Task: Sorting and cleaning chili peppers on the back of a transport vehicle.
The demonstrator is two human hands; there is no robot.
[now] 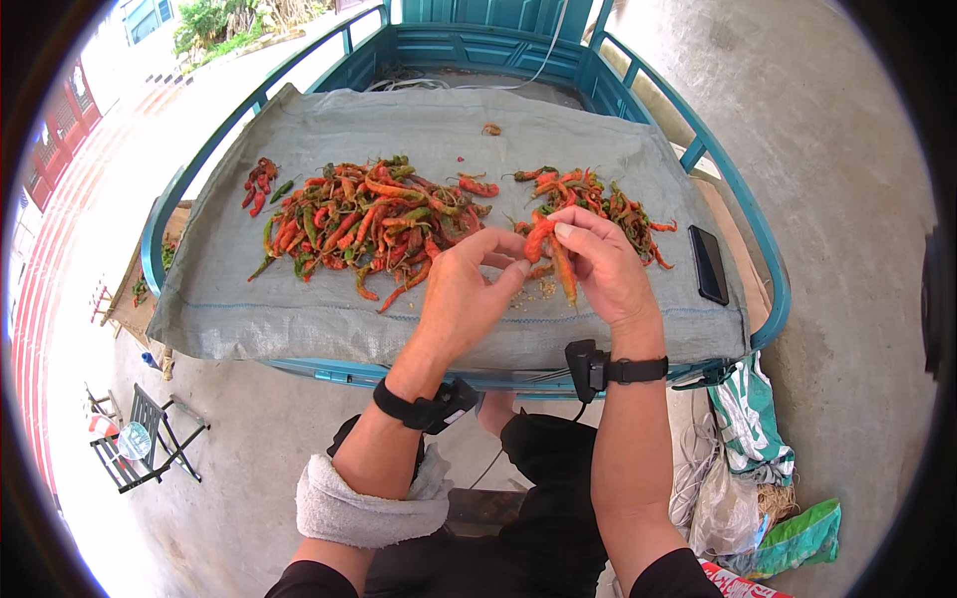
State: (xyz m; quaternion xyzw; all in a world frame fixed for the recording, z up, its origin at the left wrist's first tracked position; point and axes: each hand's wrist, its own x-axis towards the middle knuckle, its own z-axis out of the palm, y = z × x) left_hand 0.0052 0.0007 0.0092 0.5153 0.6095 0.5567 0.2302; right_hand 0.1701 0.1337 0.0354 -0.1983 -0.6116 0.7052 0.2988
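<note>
My right hand (609,265) pinches red and orange chili peppers (562,270) between thumb and fingers, over the grey woven sheet (247,333). Close beside them on the left is my left hand (475,288), its thumb and index finger at the edge of a curled red pepper (537,239); whether it grips the pepper I cannot tell. A large heap of red, orange and green chili peppers (359,217) lies left of my hands. Behind my right hand lies a smaller pepper heap (591,190), partly hidden. Pale seeds (549,288) are scattered under the held peppers.
A black smartphone (707,265) lies at the sheet's right side. Blue metal rails (736,176) of a cargo bed flank the sheet. A small cluster of red peppers (259,183) sits at far left. A folding chair (146,441) and plastic bags (748,433) are on the floor.
</note>
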